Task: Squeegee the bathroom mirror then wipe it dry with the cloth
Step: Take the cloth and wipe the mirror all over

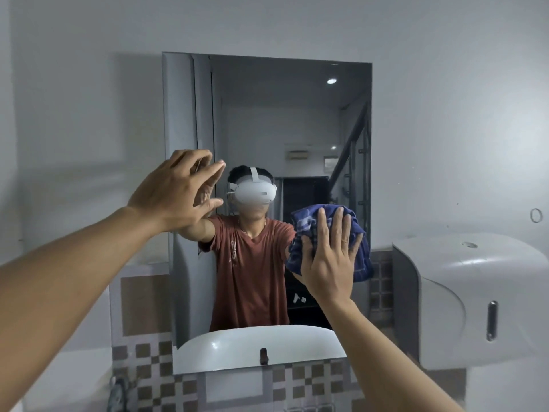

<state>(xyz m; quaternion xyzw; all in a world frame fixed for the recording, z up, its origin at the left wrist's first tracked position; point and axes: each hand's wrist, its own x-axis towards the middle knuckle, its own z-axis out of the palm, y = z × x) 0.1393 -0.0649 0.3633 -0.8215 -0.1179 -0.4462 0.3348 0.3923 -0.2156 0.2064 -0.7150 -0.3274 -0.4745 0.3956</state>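
The rectangular bathroom mirror (297,120) hangs on the grey wall straight ahead. My right hand (329,257) presses a bunched blue checked cloth (361,251) flat against the mirror's lower right part, fingers spread over it. My left hand (175,194) is raised at the mirror's left side, fingers apart and fingertips at the glass, holding nothing. No squeegee shows in this view. The glass reflects a person in a red shirt with a white headset.
A white paper dispenser (475,298) juts from the wall right of the mirror. Below the mirror runs a checked tile band (309,382), with a tap (118,391) at the lower left. A small ring hook (536,215) sits on the right wall.
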